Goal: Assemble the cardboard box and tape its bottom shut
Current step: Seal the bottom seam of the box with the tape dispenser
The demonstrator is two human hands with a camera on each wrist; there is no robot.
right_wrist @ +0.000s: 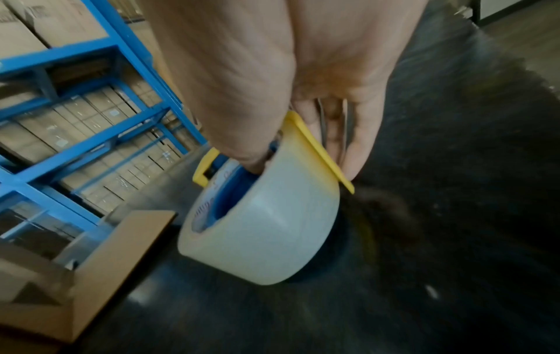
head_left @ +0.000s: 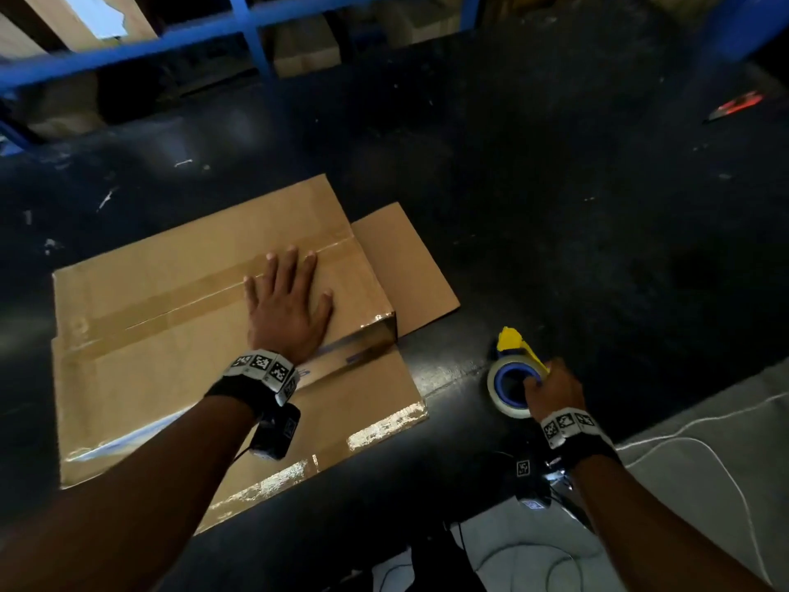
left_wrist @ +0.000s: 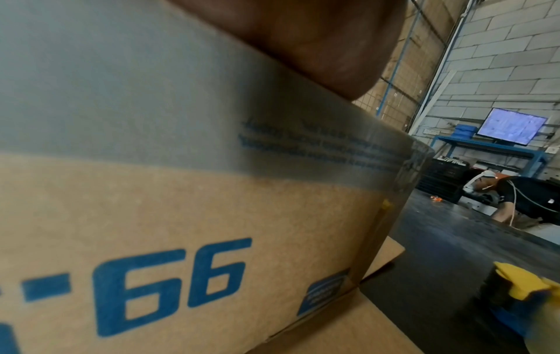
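A brown cardboard box (head_left: 170,335) stands bottom-up on the black table (head_left: 555,207), with a strip of clear tape (head_left: 170,305) along its centre seam. My left hand (head_left: 290,296) lies flat, fingers spread, pressing on the taped bottom. In the left wrist view the box side (left_wrist: 181,227) shows blue print "66" under the palm (left_wrist: 303,43). My right hand (head_left: 550,382) grips a roll of clear tape (head_left: 508,386) in a yellow dispenser (head_left: 516,341), to the right of the box. In the right wrist view the thumb goes into the tape roll's (right_wrist: 263,227) blue core and the fingers (right_wrist: 357,139) wrap the yellow dispenser (right_wrist: 318,151).
An open box flap (head_left: 401,267) lies flat on the table to the right. An orange tool (head_left: 734,106) rests at the far right. Blue shelving (head_left: 170,40) with cartons stands behind. White cables (head_left: 683,442) trail over the floor near the table's front edge. A person (left_wrist: 530,203) bends over far off.
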